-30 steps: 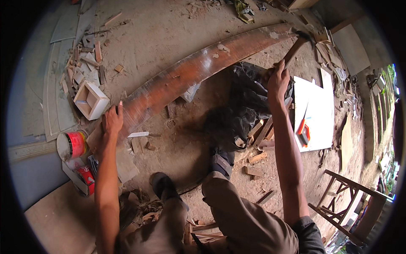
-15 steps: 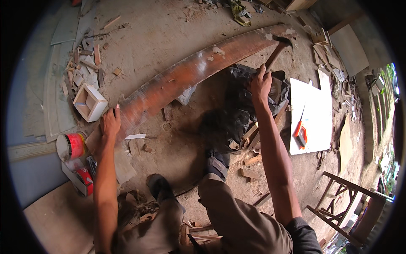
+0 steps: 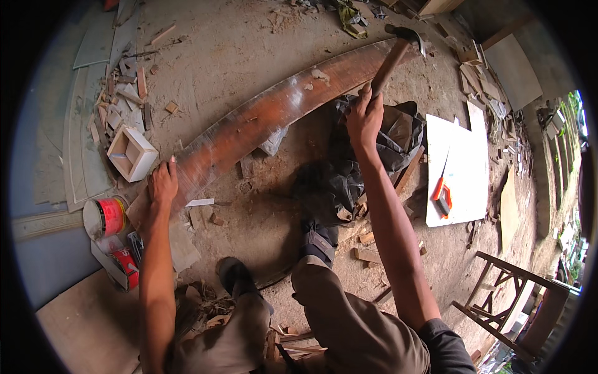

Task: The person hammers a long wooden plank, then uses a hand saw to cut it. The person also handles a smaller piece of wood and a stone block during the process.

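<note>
A long reddish-brown wooden board, worn and patched with pale spots, stretches from my left up to the far right. My left hand grips its near left end, fingers over the far edge. In my right hand is a claw hammer with a wooden handle. Its dark head is raised over the board's far right end, and I cannot tell whether it touches. Beneath my right forearm lies a crumpled black plastic bag.
A handsaw with an orange handle rests on a white panel at right. To the left are a small open wooden box, a red tin and scattered wood scraps. A wooden stool-like frame stands lower right.
My right hand has moved left and a little farther away, and the hammer head has turned and shifted up off the board's end. My left hand stays on the board.
</note>
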A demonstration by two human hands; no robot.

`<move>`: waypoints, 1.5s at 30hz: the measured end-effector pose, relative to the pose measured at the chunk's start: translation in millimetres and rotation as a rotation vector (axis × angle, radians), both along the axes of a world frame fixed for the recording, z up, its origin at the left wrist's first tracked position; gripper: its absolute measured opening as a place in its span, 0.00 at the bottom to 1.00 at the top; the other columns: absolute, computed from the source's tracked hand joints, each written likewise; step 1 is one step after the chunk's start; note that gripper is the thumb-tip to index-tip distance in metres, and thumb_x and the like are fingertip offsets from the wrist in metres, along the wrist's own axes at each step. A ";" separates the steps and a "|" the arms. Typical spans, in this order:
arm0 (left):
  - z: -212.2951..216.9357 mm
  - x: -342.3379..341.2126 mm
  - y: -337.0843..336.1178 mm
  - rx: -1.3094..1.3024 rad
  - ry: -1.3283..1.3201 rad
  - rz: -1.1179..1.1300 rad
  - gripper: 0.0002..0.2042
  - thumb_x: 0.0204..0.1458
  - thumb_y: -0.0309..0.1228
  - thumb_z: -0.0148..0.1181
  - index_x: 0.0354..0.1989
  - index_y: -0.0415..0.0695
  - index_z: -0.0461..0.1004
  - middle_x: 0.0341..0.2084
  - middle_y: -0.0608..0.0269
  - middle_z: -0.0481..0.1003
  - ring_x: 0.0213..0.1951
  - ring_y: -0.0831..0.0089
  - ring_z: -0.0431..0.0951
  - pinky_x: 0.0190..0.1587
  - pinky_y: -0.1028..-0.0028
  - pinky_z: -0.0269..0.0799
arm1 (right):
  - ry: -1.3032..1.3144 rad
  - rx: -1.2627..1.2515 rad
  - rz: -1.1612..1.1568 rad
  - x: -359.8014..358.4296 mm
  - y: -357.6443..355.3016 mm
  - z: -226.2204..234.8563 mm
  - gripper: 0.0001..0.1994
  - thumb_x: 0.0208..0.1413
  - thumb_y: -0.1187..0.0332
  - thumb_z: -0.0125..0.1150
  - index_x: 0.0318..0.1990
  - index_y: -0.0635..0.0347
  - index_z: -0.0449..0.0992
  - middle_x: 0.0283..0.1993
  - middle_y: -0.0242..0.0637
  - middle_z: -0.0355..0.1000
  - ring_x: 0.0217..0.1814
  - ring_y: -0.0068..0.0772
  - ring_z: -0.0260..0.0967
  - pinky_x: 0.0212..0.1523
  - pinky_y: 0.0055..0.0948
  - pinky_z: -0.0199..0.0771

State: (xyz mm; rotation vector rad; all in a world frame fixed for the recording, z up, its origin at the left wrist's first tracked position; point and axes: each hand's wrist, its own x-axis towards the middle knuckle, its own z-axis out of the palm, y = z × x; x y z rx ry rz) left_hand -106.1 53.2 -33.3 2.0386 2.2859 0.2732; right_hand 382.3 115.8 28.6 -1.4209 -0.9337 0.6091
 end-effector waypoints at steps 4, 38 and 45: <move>-6.7 37.1 17.7 -0.007 -0.064 -0.031 0.25 0.64 0.47 0.39 0.34 0.34 0.72 0.32 0.33 0.74 0.39 0.36 0.72 0.43 0.48 0.65 | -0.591 -0.158 0.157 61.4 -20.6 -97.1 0.17 0.66 0.57 0.45 0.35 0.64 0.67 0.18 0.43 0.62 0.23 0.39 0.67 0.29 0.37 0.69; -2.1 33.1 -2.5 -0.025 0.052 0.029 0.25 0.65 0.47 0.37 0.33 0.35 0.73 0.32 0.38 0.76 0.38 0.39 0.74 0.43 0.50 0.67 | -0.486 -0.118 0.037 34.1 -16.7 -71.9 0.19 0.65 0.57 0.48 0.34 0.67 0.73 0.26 0.55 0.71 0.32 0.57 0.75 0.32 0.48 0.72; -5.3 14.7 -1.3 -0.019 -0.014 0.028 0.26 0.65 0.46 0.37 0.33 0.33 0.72 0.32 0.34 0.74 0.39 0.36 0.73 0.43 0.48 0.66 | -0.498 -0.203 0.112 5.2 -7.1 -38.6 0.21 0.65 0.55 0.47 0.30 0.67 0.71 0.27 0.61 0.71 0.36 0.66 0.71 0.31 0.54 0.69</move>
